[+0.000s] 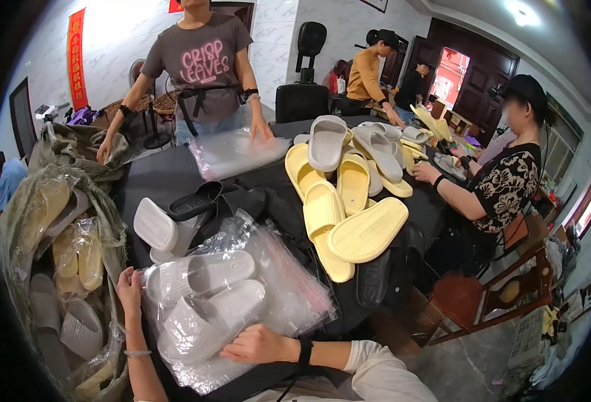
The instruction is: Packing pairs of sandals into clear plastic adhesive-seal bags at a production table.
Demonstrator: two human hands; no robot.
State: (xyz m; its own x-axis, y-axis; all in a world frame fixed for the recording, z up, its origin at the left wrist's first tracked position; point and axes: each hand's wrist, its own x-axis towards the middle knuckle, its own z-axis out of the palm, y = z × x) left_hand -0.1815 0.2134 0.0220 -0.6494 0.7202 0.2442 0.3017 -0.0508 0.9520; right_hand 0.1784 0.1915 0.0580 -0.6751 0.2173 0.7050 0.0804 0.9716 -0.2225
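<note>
A pair of light grey slippers lies side by side in a clear plastic bag on the near edge of the dark table. My left hand is at the bag's left edge, its fingers closed on the film. My right hand is curled at the bag's near right side, below the heel of the lower slipper, and grips the film there. Beneath and beyond the bag is a stack of flat clear bags with pinkish edges. Just past it lie a loose grey slipper and black slippers.
Yellow slippers and grey ones are heaped right of centre. At left stands a large woven sack with bagged slippers. A person across the table touches flat bags. Another person works at right, near a wooden chair.
</note>
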